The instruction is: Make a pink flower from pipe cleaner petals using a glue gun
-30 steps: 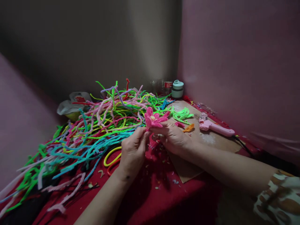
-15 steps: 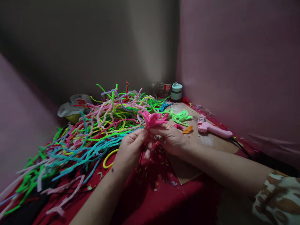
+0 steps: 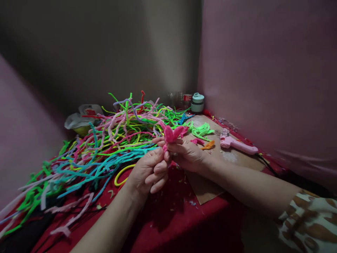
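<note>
A hot-pink pipe-cleaner flower is held upright between my two hands, its looped petals spreading above the fingers. My left hand pinches the flower's lower end between thumb and forefinger, the other fingers curled. From the right, my right hand grips it just under the petals; part of the stem is hidden by these fingers. Beyond my right hand lie an orange fuzzy leaf-like piece, another pink piece and a bunch of bright green pipe cleaners.
A large tangle of coloured pipe cleaners covers the left of the red cloth. On the brown board lies a pink glue gun with a dark cord. A mint-lidded bottle stands behind, and a yellow ring lies left.
My left hand has turned, so its curled fingers now show below the flower. The flower has tilted, with its petals more upright. My right hand keeps its grip.
</note>
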`<state>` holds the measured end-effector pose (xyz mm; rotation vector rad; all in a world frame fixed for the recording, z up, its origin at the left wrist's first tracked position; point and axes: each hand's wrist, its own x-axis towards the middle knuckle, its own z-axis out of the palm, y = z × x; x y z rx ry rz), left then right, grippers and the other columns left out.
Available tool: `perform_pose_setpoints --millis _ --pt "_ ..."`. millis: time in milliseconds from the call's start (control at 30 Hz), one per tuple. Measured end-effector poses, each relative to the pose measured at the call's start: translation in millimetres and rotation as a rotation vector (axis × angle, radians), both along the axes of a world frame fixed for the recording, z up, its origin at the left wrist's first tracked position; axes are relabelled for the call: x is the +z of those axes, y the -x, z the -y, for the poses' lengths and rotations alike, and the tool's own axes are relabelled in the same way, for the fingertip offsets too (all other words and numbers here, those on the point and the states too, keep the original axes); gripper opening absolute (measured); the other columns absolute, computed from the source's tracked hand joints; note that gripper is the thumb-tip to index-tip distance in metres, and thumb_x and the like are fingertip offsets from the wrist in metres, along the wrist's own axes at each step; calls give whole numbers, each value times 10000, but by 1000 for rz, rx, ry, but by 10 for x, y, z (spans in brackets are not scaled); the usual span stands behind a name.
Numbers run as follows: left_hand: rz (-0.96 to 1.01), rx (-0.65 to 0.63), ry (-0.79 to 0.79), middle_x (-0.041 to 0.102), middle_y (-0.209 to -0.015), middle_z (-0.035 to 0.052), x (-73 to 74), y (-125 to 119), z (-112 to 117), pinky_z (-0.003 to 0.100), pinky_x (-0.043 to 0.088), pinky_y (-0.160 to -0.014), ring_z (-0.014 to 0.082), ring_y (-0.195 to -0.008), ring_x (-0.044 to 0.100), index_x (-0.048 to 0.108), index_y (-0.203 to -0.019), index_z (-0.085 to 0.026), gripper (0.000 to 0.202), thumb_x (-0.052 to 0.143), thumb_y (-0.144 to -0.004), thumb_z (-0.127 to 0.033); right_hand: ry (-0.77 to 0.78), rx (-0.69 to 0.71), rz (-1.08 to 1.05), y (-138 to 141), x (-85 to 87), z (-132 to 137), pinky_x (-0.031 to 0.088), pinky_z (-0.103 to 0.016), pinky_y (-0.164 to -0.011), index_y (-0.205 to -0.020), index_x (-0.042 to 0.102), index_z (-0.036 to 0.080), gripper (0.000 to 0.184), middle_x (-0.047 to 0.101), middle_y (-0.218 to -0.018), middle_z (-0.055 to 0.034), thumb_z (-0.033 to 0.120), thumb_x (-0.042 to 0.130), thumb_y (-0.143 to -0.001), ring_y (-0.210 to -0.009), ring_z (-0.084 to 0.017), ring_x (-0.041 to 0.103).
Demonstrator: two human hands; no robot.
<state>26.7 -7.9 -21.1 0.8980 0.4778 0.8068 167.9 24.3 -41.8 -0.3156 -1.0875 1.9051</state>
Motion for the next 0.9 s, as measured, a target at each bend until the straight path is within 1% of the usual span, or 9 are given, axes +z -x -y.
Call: perform_pose_setpoints --millis 100,200,267,333,400,533,667,800,900 --pt "-195 119 -143 447 -465 -70 -36 -8 -20 172 336 -268 22 -243 267 545 -715 -149 240 503 -834 -353 7 -81 -1 16 -25 -21 384 -239 -549 -870 678 160 265 596 -579 23 305 718 -652 -528 -96 512" --pt "-576 514 -503 512 -525 -36 -98 -39 -29 176 366 -409 63 -389 437 569 -694 -164 203 592 -773 -349 22 -203 -5 42 -68 -55 356 -238 -516 -784 684 166 202 612 -622 17 279 730 -624 -520 -90 484" --pt "-756 720 -730 495 -535 -43 -135 -65 -20 171 338 -468 62 -449 418 594 -704 -179 122 632 -742 -289 7 -265 -4 56 -83 -66 337 -233 -514 -737 686 165 171 620 -636 15 259 743 -605 -523 -81 460" --pt "-814 786 -827 468 -540 -43 -136 -92 4 168 321 -492 60 -476 383 587 -668 -178 125 612 -757 -261 -11 -288 4 58 -77 -66 336 -228 -524 -720 691 166 166 620 -630 15 257 753 -596 -537 -79 457" --pt "-737 714 -738 431 -516 -45 -95 -112 33 164 300 -453 55 -452 368 523 -597 -165 229 573 -788 -282 -25 -263 13 46 -54 -64 360 -229 -553 -726 695 166 179 624 -639 10 268 759 -593 -575 -89 487" --pt "-333 303 -327 383 -456 -80 -23 -82 44 155 276 -319 26 -301 246 464 -638 -167 271 523 -820 -358 -57 -129 25 2 -9 -64 395 -252 -592 -738 690 167 211 615 -622 10 308 762 -599 -579 -99 511" --pt "-67 -5 -151 353 -400 -101 -124 11 -3 141 277 -231 3 -232 138 513 -675 -141 220 526 -819 -307 -135 13 14 -25 4 -28 407 -248 -622 -803 695 173 221 625 -652 5 305 744 -632 -591 -97 526" --pt "40 -92 -141 349 -390 -102 -240 33 -12 152 295 -208 4 -218 111 526 -684 -146 169 507 -821 -243 -201 89 24 -25 8 27 425 -241 -589 -829 693 158 222 648 -687 -17 303 717 -664 -570 -103 551" --pt "-31 -20 -195 355 -388 -96 -237 -14 -13 163 314 -239 9 -225 154 530 -679 -145 241 499 -835 -326 -198 22 17 -19 8 24 432 -238 -547 -785 688 150 169 642 -643 -11 289 694 -690 -526 -101 547"
